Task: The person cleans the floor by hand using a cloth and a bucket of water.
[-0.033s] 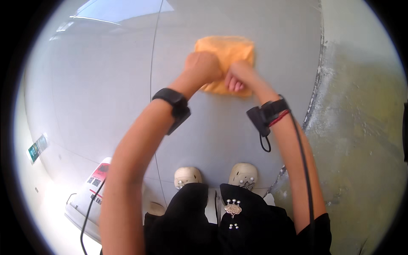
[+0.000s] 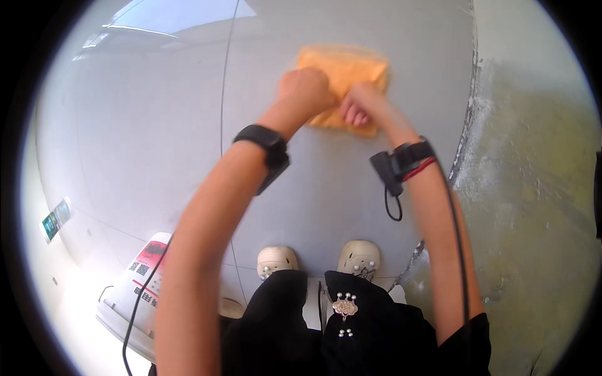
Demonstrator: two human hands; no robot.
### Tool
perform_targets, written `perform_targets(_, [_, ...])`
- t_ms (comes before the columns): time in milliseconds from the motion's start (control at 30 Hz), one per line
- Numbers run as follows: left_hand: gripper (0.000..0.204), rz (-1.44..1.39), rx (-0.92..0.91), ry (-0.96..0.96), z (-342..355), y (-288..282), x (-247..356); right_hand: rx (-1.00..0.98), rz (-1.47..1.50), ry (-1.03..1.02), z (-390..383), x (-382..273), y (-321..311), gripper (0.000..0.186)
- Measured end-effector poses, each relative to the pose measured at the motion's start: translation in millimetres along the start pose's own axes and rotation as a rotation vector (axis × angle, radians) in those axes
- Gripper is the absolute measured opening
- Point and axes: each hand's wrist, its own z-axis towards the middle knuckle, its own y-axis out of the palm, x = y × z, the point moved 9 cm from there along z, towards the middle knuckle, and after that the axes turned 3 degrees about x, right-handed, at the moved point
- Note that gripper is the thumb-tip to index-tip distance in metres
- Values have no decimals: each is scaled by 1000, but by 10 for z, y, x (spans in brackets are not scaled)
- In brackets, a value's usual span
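Note:
An orange cloth is spread out ahead of me over pale grey tiles, roughly square and slightly blurred. Whether it touches the tiles I cannot tell. My left hand is closed in a fist at its left part, knuckles up. Close beside it, my right hand has its fingers curled in at the cloth's near right part. The fists nearly meet, and they hide some of the fabric. Each wrist wears a black strapped device, the left one and the right one.
Pale clogs on my feet stand on the grey tiles. A white bin-like box with printed labels is at lower left. Along the right runs a rough edge and a stained greenish-grey surface. Black cables hang along both arms.
Both fists and the orange cloth have shifted a little to the right and farther from me. The hands stay closed.

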Motion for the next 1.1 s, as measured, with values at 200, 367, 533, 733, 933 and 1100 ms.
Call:
perform_targets(200, [28,21,-77,187,222,317,1242,213,201,-3,-55,645,-1300,24])
perform_targets(367, [23,193,-34,378,63,524,1726,396,484,-33,-404,1265,-1250,24])
perform_targets(533, [14,219,-124,595,-283,704,2112,482,544,53,-734,1849,-1077,28])
perform_targets(733, [7,196,-175,784,-1113,1096,1943,400,384,75,-883,2268,-392,30])
perform_targets(933, [7,162,-173,704,-1442,1083,1242,303,304,60,-789,1788,38,29])
perform_targets(1100, [6,292,81,623,-1136,740,776,303,240,-42,-607,1213,155,29])
